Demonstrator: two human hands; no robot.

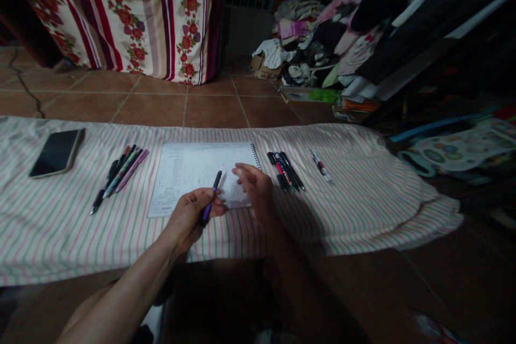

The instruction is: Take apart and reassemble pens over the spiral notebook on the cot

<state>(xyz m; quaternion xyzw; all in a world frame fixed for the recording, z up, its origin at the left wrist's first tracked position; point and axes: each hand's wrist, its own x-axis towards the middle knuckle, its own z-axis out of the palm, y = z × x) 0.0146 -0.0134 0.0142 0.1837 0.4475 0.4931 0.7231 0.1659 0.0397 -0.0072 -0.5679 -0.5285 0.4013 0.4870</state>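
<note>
A purple and black pen (208, 209) is pinched in my left hand (195, 207), its metal tip pointing up and away from me. Just right of the pen's tip, my right hand (256, 185) hovers over the notebook with its fingers apart and nothing visible in them. Beneath both hands lies an open spiral notebook (201, 158) with printed or written pages. To its left rests a bunch of several pens (121, 172), some black, one pink-purple. Another group of several pens (286, 172), black, red and blue, lies to its right.
A single white, red and black pen (321, 166) lies farther right on the striped cloth (374, 188). At the far left is a phone (56, 153). Beyond the table are a floral curtain (157, 16), tiled floor (213, 110) and a heap of clothes (314, 32).
</note>
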